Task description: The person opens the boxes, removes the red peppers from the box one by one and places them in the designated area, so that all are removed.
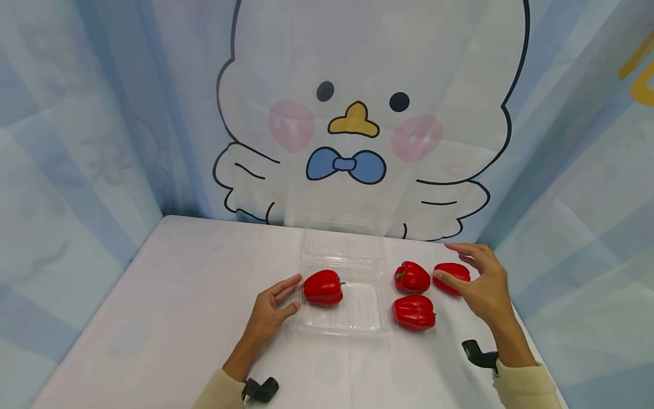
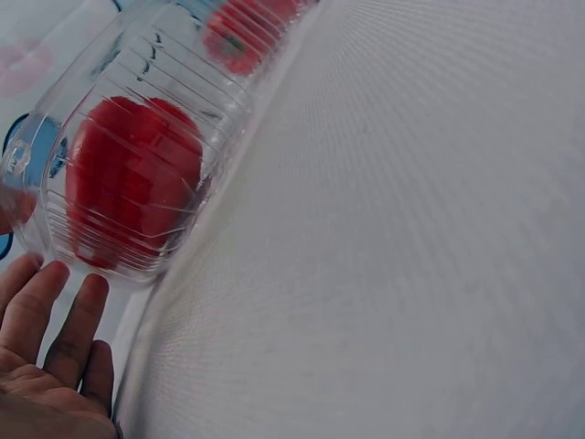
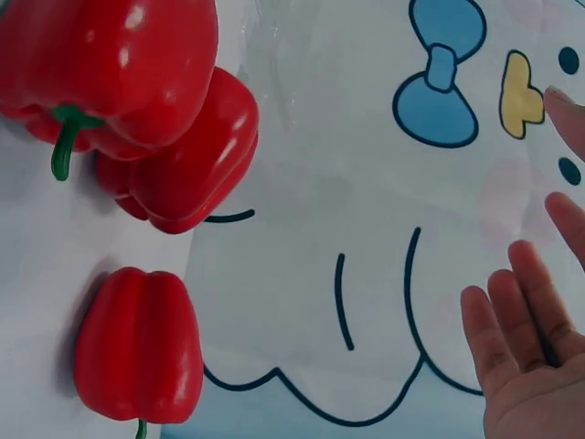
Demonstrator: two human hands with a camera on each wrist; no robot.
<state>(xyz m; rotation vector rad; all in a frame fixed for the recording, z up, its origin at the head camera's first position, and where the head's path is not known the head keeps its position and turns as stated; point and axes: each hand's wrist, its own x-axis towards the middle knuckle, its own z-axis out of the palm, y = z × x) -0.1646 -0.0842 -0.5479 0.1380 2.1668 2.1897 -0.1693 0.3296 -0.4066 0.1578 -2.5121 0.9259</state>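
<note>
A clear plastic clamshell container (image 1: 364, 307) stands on the table with its lid raised at the back. One red bell pepper (image 1: 323, 288) lies in its left part. My left hand (image 1: 271, 309) is at the container's left side; in the left wrist view its extended fingertips (image 2: 89, 288) are close against the ridged wall. Right of the container lie three more red bell peppers: a back one (image 1: 413, 277), a front one (image 1: 415, 313) and a far-right one (image 1: 455, 272). My right hand (image 1: 485, 284) hovers by the far-right pepper, fingers spread and holding nothing.
The white-covered table (image 1: 204, 301) ends at a curtain (image 1: 352, 199) printed with a cartoon bird. Curtains also hang on the left and right. A dark wrist camera (image 1: 261, 389) sits on the left wrist and another camera (image 1: 479, 353) on the right.
</note>
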